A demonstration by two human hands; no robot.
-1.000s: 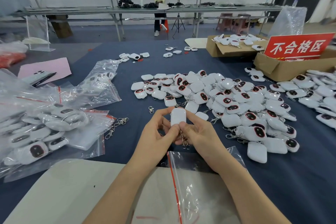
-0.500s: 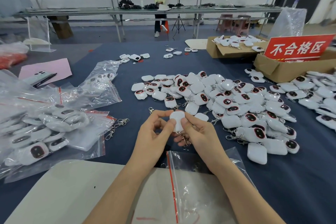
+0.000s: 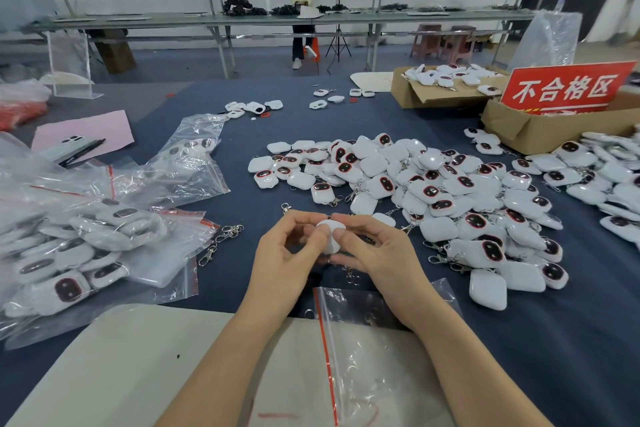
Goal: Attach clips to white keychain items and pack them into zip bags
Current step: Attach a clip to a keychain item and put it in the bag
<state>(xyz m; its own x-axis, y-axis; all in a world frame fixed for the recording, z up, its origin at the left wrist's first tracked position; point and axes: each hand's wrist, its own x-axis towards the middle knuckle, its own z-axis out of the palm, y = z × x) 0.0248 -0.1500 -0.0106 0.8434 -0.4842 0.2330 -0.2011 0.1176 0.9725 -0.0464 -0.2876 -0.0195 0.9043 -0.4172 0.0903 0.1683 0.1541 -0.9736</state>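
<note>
Both hands, left hand (image 3: 282,250) and right hand (image 3: 372,248), pinch one white keychain item (image 3: 330,236) between fingertips, its clip (image 3: 349,272) dangling below, likely for fastening, directly above an open zip bag (image 3: 363,340).

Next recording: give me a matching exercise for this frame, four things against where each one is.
Things:
1. red sign
2. pink paper
3. flat zip bag
4. white keychain item

Places:
A. pinched between the left hand and the right hand
B. upright at the cardboard box on the right
C. nearest the camera, under the right forearm
D. far left, under a phone and pen

Pairs: 1-B, 2-D, 3-C, 4-A
</note>
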